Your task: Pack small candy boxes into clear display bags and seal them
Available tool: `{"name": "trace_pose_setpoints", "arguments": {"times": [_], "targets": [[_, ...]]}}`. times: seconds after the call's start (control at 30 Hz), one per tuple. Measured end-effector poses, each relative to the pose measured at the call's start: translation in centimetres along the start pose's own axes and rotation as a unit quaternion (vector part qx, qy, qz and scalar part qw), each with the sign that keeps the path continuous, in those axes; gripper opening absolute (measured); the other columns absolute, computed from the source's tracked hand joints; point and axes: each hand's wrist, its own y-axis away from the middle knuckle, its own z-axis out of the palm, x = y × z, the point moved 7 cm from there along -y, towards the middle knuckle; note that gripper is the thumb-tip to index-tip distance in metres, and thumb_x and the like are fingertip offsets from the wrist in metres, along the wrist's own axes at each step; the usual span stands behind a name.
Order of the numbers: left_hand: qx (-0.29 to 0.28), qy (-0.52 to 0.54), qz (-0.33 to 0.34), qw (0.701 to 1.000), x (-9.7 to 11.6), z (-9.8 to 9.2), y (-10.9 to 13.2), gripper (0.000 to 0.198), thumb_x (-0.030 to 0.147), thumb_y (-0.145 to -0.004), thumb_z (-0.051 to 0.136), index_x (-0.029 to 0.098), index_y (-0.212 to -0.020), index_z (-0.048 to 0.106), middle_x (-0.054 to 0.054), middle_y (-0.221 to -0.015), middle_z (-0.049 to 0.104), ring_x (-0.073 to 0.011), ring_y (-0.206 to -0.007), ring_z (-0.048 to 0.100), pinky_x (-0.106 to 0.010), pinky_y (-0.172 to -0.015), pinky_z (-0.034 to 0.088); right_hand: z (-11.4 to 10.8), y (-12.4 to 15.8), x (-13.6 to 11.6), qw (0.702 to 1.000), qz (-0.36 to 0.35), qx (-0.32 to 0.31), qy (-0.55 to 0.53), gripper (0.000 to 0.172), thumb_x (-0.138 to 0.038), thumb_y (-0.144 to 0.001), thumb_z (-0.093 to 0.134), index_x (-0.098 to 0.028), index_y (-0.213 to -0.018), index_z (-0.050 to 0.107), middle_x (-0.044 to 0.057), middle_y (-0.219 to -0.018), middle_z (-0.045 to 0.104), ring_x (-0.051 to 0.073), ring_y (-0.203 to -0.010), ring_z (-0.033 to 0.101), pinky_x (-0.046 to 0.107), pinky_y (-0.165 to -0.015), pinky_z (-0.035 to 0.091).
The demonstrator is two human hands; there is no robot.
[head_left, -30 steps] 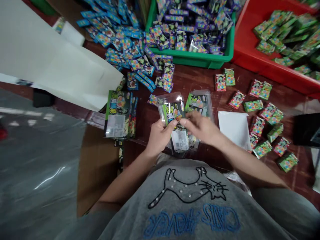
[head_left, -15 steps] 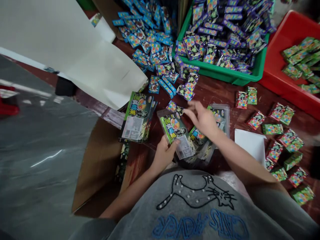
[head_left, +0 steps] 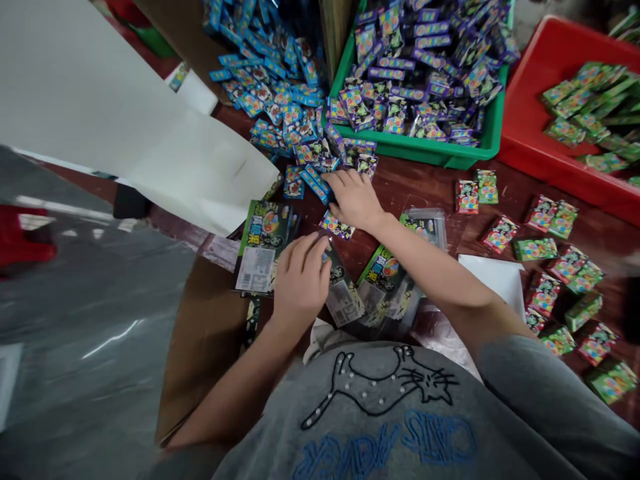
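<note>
my right hand [head_left: 353, 197] is stretched forward, palm down, at the near edge of the heap of small blue printed cardboard boxes [head_left: 280, 100] spilled over the dark red-brown wooden worktop [head_left: 420, 183]. its fingers point up and to the left, and just off their tips lies one slim blue box [head_left: 316, 181], its long axis slanting from upper left to lower right, almost square across the fingers. the right hand is plainly the nearer one; the left is well back, close to my body. the fingers curl down onto the boxes, but the back of the hand covers the tips, so i cannot tell whether it grips anything or only rests there

my left hand [head_left: 299, 283] lies flat, fingers loosely extended, on a clear plastic pack with a green printed card [head_left: 345, 303], pinning it rather than clasping it. a stack of similar green printed packs [head_left: 263, 243] sits just to its left, touching the fingers' side

a small multicoloured box [head_left: 337, 227] lies just under my right wrist. the green plastic crate [head_left: 430, 152] of purple boxes is cut off at the top edge, and my right forearm hides part of a second clear pack [head_left: 383, 270]
</note>
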Motion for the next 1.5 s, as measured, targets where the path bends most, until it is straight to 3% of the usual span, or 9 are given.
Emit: {"name": "trace_pose_setpoints", "arguments": {"times": [0.17, 0.3, 0.5, 0.67, 0.8, 1.03, 1.23, 1.4, 1.5], "targets": [[-0.147, -0.088, 0.051, 0.984, 0.4, 3.5, -7.8, 0.048, 0.010, -0.095, 0.050, 0.020, -0.136, 0.072, -0.018, -0.146, 0.068, -0.0405, -0.143, 0.056, -0.061, -0.115, 0.047, -1.1, -1.0, -0.1, 0.999, 0.037, 0.003, -0.001, 0.042, -0.016, -0.106, 0.041, -0.014, -0.141, 0.063, 0.014, -0.134, 0.074, 0.036, -0.127, 0.058, 0.052, -0.108, 0.041], [-0.167, -0.100, 0.056, 0.979, 1.2, 4.2, -11.0, 0.043, 0.009, -0.093, 0.055, 0.024, -0.126, 0.078, -0.014, -0.132, 0.075, -0.0378, -0.132, 0.064, -0.059, -0.114, 0.048, -6.5, 4.6, 2.5, 0.993, 0.067, 0.102, 0.003, 0.045, -0.023, -0.110, 0.038, -0.020, -0.148, 0.062, 0.013, -0.139, 0.070, 0.034, -0.126, 0.056, 0.050, -0.103, 0.045], [-0.138, -0.100, 0.047, 0.984, 6.4, 3.9, -11.0, 0.076, 0.042, -0.094, 0.072, 0.017, -0.161, 0.049, -0.021, -0.124, 0.074, -0.0441, -0.112, 0.071, -0.063, -0.101, 0.054, -9.3, 20.4, 4.0, 0.997, 0.044, 0.019, 0.060, 0.048, -0.019, -0.112, 0.037, -0.021, -0.154, 0.059, 0.013, -0.119, 0.073, 0.029, -0.106, 0.062, 0.048, -0.094, 0.054], [-0.207, -0.066, 0.036, 0.976, 9.8, 6.5, -7.7, 0.058, 0.052, -0.085, 0.077, 0.020, -0.134, 0.070, -0.013, -0.083, 0.074, -0.0393, -0.082, 0.074, -0.058, -0.088, 0.058, -7.4, 27.1, 5.0, 0.996, 0.079, -0.047, -0.011, 0.077, -0.039, -0.104, 0.064, -0.005, -0.167, 0.037, 0.021, -0.128, 0.070, 0.034, -0.110, 0.064, 0.051, -0.099, 0.058], [-0.204, -0.016, 0.024, 0.978, 12.0, 6.0, -4.7, 0.055, 0.056, -0.081, 0.078, 0.019, -0.122, 0.071, -0.007, -0.068, 0.068, -0.0330, -0.070, 0.071, -0.049, -0.082, 0.058, -8.7, 27.7, 8.3, 0.991, 0.121, -0.019, -0.060, 0.129, -0.068, -0.085, 0.079, -0.009, -0.174, 0.006, 0.028, -0.168, 0.040, 0.045, -0.145, 0.049, 0.065, -0.119, 0.045], [-0.263, -0.049, 0.065, 0.961, 19.5, 10.5, -5.0, 0.073, 0.068, -0.093, 0.065, 0.012, -0.139, 0.057, -0.016, -0.090, 0.079, -0.0352, -0.084, 0.078, -0.041, -0.076, 0.057, -12.1, 28.5, 11.9, 0.990, 0.059, -0.028, -0.128, 0.113, -0.041, -0.094, 0.065, -0.025, -0.174, -0.014, 0.015, -0.183, 0.013, 0.043, -0.166, 0.022, 0.073, -0.130, 0.024], [-0.290, -0.157, 0.067, 0.942, 18.9, 13.0, -7.1, 0.080, 0.075, -0.098, 0.056, 0.007, -0.141, 0.058, -0.020, -0.089, 0.078, -0.0396, -0.086, 0.078, -0.046, -0.077, 0.057, -15.0, 30.6, 20.2, 0.974, 0.224, 0.016, -0.025, 0.117, -0.053, -0.091, 0.068, -0.022, -0.176, -0.006, 0.019, -0.179, 0.024, 0.053, -0.160, 0.028, 0.081, -0.125, 0.023], [-0.218, -0.090, 0.287, 0.928, 19.2, 11.6, -6.1, 0.089, 0.071, -0.084, 0.080, 0.021, -0.154, 0.056, -0.026, -0.149, 0.061, -0.0468, -0.138, 0.059, -0.057, -0.108, 0.051, -12.8, 28.7, 23.9, 0.952, 0.299, -0.045, 0.043, 0.141, -0.079, -0.070, 0.082, -0.013, -0.175, 0.013, 0.027, -0.166, 0.044, 0.059, -0.151, 0.036, 0.082, -0.121, 0.027], [-0.221, -0.094, 0.379, 0.894, 18.2, 12.7, -4.7, 0.080, 0.059, -0.090, 0.080, 0.026, -0.158, 0.053, -0.023, -0.172, 0.039, -0.0499, -0.156, 0.040, -0.068, -0.119, 0.041, -11.7, 26.1, 24.8, 0.960, 0.273, -0.056, 0.038, 0.154, -0.089, -0.061, 0.081, -0.015, -0.175, 0.008, 0.027, -0.172, 0.037, 0.059, -0.154, 0.034, 0.079, -0.123, 0.026]]}}
